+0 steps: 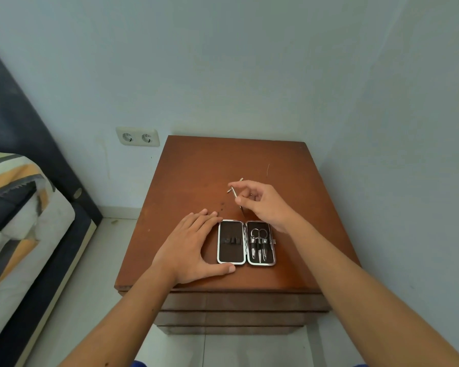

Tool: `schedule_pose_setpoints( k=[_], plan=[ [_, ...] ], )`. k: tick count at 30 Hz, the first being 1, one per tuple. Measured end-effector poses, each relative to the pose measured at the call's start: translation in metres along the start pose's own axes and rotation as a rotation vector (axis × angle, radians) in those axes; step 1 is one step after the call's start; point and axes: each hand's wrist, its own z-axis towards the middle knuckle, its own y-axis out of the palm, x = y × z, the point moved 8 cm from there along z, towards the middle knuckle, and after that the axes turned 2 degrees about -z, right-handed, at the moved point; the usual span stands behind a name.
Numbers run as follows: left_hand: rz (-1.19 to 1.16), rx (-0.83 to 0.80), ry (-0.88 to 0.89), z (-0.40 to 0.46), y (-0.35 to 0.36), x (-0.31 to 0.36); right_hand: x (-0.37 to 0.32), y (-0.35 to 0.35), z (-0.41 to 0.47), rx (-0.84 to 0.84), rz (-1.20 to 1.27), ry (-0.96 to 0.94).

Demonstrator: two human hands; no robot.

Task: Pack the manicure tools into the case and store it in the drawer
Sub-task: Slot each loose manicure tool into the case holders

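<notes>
Over on the far left a bed (16, 207) with a striped orange, grey and white cover runs along a dark headboard (19, 123), and a double wall socket (137, 137) sits on the pale blue wall just beyond it. The floor is light tile. In the corner stands a brown wooden nightstand, its tabletop (196, 170) mostly bare; below the front edge the drawer fronts (239, 303) are all pushed in.

The left hand (194, 247) lies flat on the tabletop, fingers spread and loose with nothing in its grip, the fingertips at the upper left corner of the manicure case (246, 242) and the thumb against its lower left corner. The case lies open like a book near the front of the tabletop. Its left half shows only a dark lining with a row of elastic loops; its right half already carries small scissors (259, 234) and two other metal tools (259, 250) strapped in side by side.

Right of that, the right hand (263, 202) hovers just behind the case, clear of the wood. Its grip is narrow, thumb and forefinger pinched on a slim metal tool (235, 194) that slants down towards the case's far edge. A second thin metal piece (235, 185) shows just behind the fingertips, though I cannot tell whether it lies on the tabletop or belongs to the held tool. Nothing stands between the held tool and the open case.
</notes>
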Motion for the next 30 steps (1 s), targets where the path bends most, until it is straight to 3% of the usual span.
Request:
schedule_pose_setpoints(
  k=[8,16,30],
  plan=[
    [0.003,0.007,0.0,0.0,0.001,-0.001,0.003,0.01,-0.008,-0.027,-0.001,-0.037],
    [-0.008,0.009,0.0,0.0,0.002,-0.002,0.013,0.013,-0.002,-0.041,0.028,0.064],
    [-0.009,0.01,0.0,0.0,0.002,-0.003,0.011,0.013,-0.005,-0.032,-0.273,0.044]
  ],
)
